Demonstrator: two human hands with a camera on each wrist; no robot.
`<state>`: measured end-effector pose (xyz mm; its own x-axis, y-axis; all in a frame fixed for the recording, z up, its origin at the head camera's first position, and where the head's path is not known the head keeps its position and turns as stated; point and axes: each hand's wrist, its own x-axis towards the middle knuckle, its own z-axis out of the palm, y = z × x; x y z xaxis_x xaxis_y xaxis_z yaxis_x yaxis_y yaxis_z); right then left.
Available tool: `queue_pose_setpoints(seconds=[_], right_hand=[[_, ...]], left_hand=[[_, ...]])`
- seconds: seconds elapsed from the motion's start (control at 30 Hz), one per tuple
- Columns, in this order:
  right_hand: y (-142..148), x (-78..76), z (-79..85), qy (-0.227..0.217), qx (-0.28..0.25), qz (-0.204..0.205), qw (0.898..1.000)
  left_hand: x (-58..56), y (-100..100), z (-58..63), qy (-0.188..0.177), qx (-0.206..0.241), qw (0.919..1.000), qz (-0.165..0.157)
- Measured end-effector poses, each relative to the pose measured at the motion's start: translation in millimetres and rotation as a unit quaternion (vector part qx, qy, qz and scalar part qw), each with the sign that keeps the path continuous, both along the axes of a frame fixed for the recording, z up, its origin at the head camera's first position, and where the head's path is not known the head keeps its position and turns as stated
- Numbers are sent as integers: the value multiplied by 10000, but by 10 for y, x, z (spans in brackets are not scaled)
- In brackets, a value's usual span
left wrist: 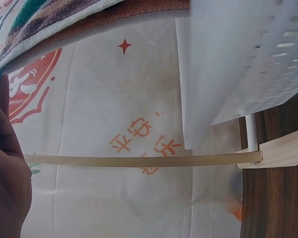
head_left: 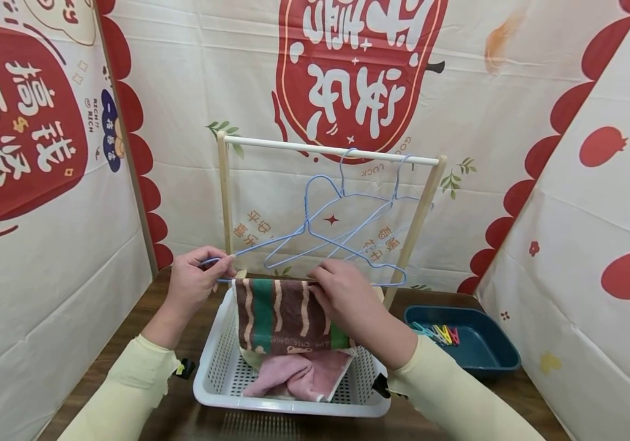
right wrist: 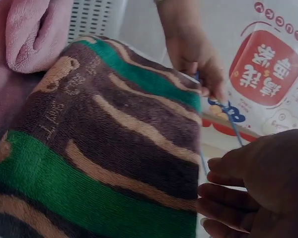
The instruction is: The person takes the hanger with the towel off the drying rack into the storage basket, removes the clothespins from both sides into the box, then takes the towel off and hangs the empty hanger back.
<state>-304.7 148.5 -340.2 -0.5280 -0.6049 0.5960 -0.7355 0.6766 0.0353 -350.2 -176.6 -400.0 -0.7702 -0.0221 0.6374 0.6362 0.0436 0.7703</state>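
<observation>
A blue wire hanger (head_left: 306, 228) is held near its left end by my left hand (head_left: 200, 272), thumb and fingers pinching the wire. Over its lower bar hangs a brown towel (head_left: 287, 312) with green and tan stripes, a bear print near its lower edge. My right hand (head_left: 348, 297) is at the towel's top fold, right of centre; in the right wrist view its loosely bent fingers (right wrist: 223, 198) come right up to the fold. Below, a pink towel (head_left: 298, 376) lies crumpled in the white perforated basket (head_left: 293, 405).
Behind the basket stands a wooden rack with a white rod (head_left: 320, 149), two more blue hangers (head_left: 342, 174) hooked on its right half. A dark blue tray (head_left: 491, 343) with several coloured clothespins (head_left: 442, 335) is at the right. Printed cloth walls (head_left: 182, 110) enclose the brown table (head_left: 127, 343).
</observation>
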Motion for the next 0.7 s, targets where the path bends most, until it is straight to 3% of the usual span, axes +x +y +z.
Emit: queue_pose_setpoints(seconds=[0.37,0.7], right_hand=[[-76,-103,-55,-344,40,-23,9994],[-61,-126,-70,-440,-318,152,9984]], left_hand=[[12,21,25,63,21,10000,-35],[-4,10,10,-1,-35,10000,54]])
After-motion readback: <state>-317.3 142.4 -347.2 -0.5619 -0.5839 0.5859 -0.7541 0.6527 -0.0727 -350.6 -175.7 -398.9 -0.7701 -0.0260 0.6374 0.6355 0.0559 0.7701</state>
